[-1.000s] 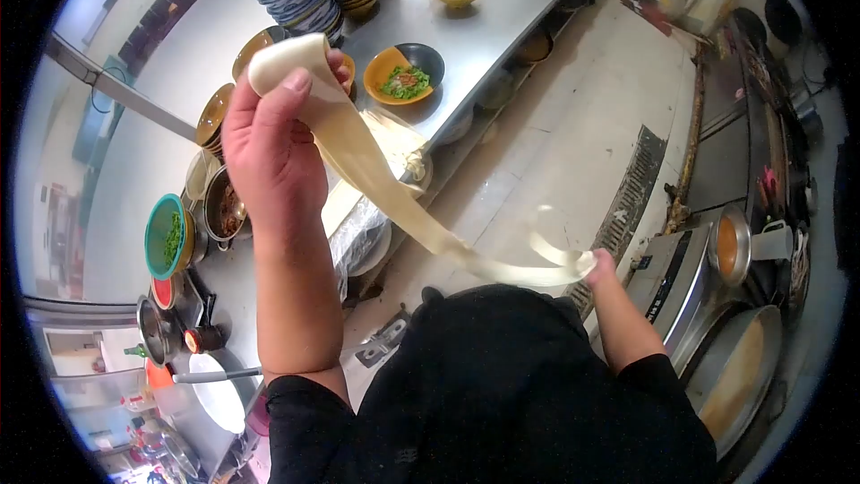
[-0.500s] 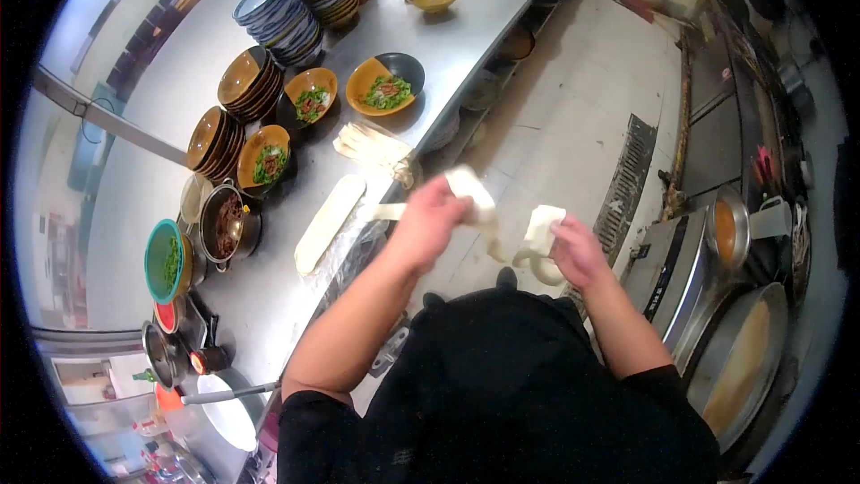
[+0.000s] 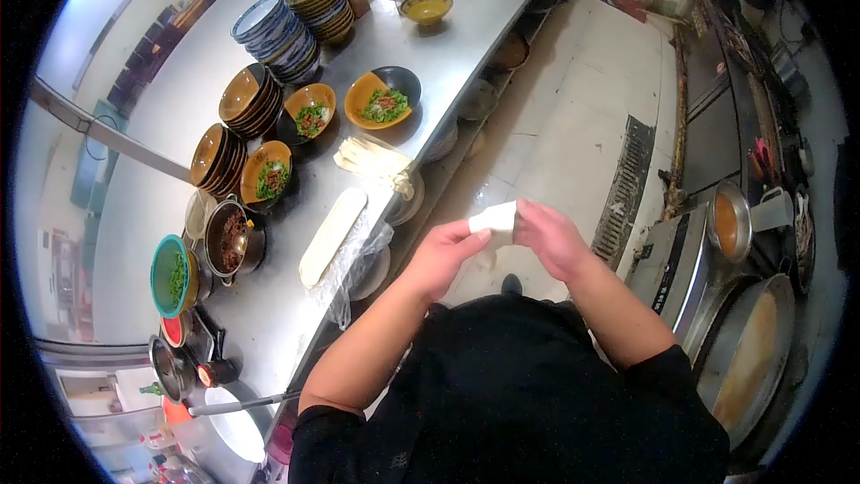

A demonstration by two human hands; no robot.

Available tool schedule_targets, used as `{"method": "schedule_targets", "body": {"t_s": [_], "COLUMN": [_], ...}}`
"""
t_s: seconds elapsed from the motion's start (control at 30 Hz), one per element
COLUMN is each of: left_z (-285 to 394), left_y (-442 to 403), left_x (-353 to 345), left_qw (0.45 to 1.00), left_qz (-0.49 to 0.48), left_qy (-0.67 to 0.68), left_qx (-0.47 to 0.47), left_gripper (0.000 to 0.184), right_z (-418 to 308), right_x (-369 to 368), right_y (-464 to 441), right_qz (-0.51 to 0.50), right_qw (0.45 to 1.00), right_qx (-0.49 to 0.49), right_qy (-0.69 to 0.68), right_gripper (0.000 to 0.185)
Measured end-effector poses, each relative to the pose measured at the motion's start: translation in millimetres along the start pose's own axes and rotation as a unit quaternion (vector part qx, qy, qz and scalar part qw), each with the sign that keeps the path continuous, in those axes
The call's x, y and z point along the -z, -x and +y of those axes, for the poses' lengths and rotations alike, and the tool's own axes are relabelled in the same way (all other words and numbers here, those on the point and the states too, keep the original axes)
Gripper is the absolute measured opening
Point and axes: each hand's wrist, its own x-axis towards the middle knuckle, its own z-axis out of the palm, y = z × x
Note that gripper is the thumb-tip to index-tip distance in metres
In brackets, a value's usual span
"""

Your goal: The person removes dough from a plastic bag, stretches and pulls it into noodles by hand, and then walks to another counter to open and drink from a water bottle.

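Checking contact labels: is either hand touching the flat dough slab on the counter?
No, the left hand and right hand hold another dough piece beside the counter, apart from the slab.

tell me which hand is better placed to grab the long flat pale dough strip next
Left, likely: the left hand is nearer that strip on the shiny metal counter; the right hand is farther.

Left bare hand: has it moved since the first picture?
Yes: the left hand, then over the shiny metal counter, now shows rightward and lower, past its edge.

Shiny metal countertop, matt black cloth apron
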Motion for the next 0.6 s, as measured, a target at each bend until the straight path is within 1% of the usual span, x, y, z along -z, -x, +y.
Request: {"method": "schedule_targets", "body": {"t_s": [0.07,0.1,0.13,0.17,0.2,0.23,0.27,0.3,0.33,0.37,0.4,0.43,0.47,0.5,0.53,0.57,0.6], "left_z": [6.3,8.9,11.0,12.8,14.4,16.0,17.3,18.0,16.4,13.2,11.5,12.2,14.3,16.3,19.1,16.1,11.3], "left_y": [6.2,9.0,10.9,12.3,13.6,15.3,17.5,19.3,20.5,21.3,21.6,21.9,22.2,23.0,23.6,21.6,18.1], "left_x": [-6.0,-9.3,-12.5,-15.8,-18.1,-19.4,-20.1,-19.7,-16.8,-12.8,-10.9,-11.5,-12.7,-14.6,-17.4,-18.1,-19.2], "left_qw": [1.000,0.999,0.999,0.996,0.992,0.991,0.979,0.959,0.959,0.968,0.976,0.976,0.984,0.984,0.980,0.981,0.973], "left_qz": [0.017,0.033,0.035,0.058,0.080,0.081,0.093,0.105,0.105,0.095,0.085,0.084,0.097,0.109,0.113,0.111,0.126], "left_qy": [-0.005,-0.011,-0.011,-0.051,-0.092,-0.092,-0.170,-0.246,-0.247,-0.206,-0.165,-0.166,-0.076,0.014,-0.019,-0.019,-0.047], "left_qx": [-0.021,-0.039,-0.040,-0.043,-0.045,-0.045,-0.070,-0.094,-0.094,-0.103,-0.111,-0.111,-0.127,-0.142,-0.163,-0.161,-0.187], "left_gripper": [0.024,0.023,0.023,0.022,0.022,0.022,0.022,0.022,0.022,0.021,0.021,0.021,0.020,0.020,0.019,0.019,0.018], "right_z": [5.6,4.4,-0.2,-4.8,-8.8,-12.8,-15.0,-14.2,-11.5,-8.3,-6.6,-7.1,-6.1,-4.0,-0.1,3.3,5.3], "right_x": [7.1,1.7,-8.2,-15.6,-19.3,-22.4,-23.8,-21.3,-15.0,-6.8,7.7,24.5,35.3,30.4,19.5,8.6,-2.8], "right_y": [3.2,5.6,10.0,13.8,16.0,17.2,17.0,14.9,11.7,8.5,1.3,-8.7,-14.9,-13.3,-9.6,-5.3,-2.6], "right_qz": [0.022,0.021,0.023,0.025,0.025,0.019,0.012,0.011,0.076,0.141,0.142,0.143,0.132,0.133,0.080,0.028,0.030], "right_qw": [0.990,0.990,0.977,0.959,0.959,0.918,0.862,0.862,0.851,0.836,0.836,0.953,0.990,0.990,0.996,0.999,0.999], "right_qx": [0.055,0.054,0.070,0.085,0.085,0.163,0.238,0.238,0.232,0.224,0.224,0.129,0.023,0.023,0.019,0.014,0.015], "right_qy": [0.129,0.129,0.199,0.269,0.268,0.361,0.448,0.447,0.465,0.481,0.481,0.232,-0.037,-0.038,-0.036,-0.033,-0.033], "right_gripper": [0.023,0.023,0.019,0.016,0.016,0.015,0.015,0.015,0.015,0.015,0.015,0.015,0.015,0.015,0.018,0.021,0.021]}}
